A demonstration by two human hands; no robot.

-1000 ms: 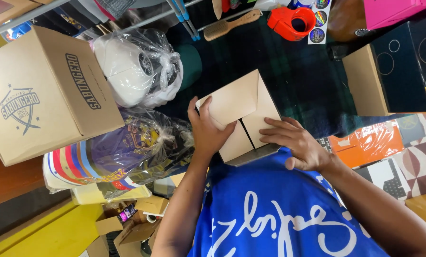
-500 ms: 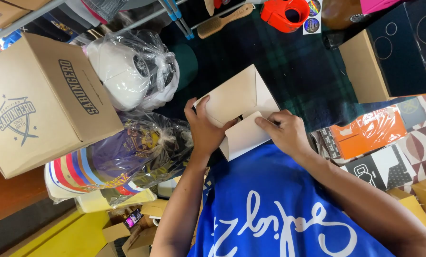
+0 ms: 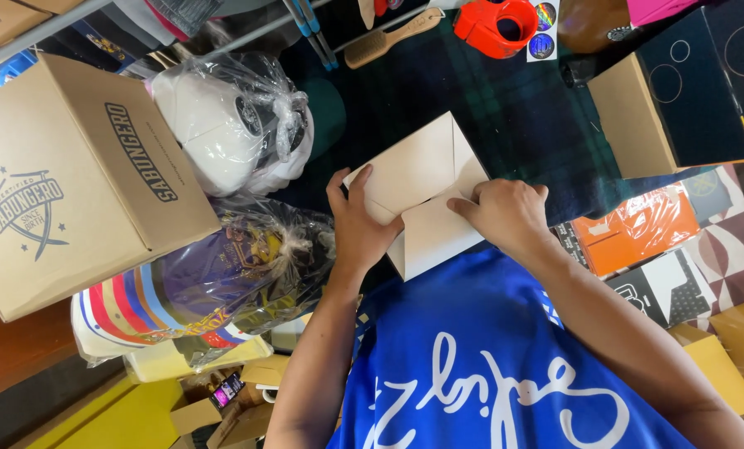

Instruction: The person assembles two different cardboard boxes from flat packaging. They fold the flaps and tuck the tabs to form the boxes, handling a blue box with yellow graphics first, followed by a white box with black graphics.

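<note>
A small tan cardboard box [image 3: 417, 175] lies partly folded on a dark plaid cloth [image 3: 513, 108], just in front of my blue shirt. My left hand [image 3: 357, 226] grips its left edge, with the fingers spread up over the upper panel. My right hand [image 3: 505, 213] is closed over the right side and presses a flap down onto the lower panel. Both forearms come in from the bottom of the view. The box's underside is hidden.
A large printed cardboard box [image 3: 81, 175] stands at left. Beside it are bagged white caps [image 3: 230, 125] and bagged colourful caps [image 3: 214, 283]. A wooden brush [image 3: 393, 35] and red tape dispenser [image 3: 496, 23] lie at the top. A black-topped box [image 3: 679, 100] and orange packet [image 3: 638, 229] sit right.
The box has come down from a raised, open shape to a flatter fold near my body. My right hand moved onto its flap and closed; my left hand kept its grip.
</note>
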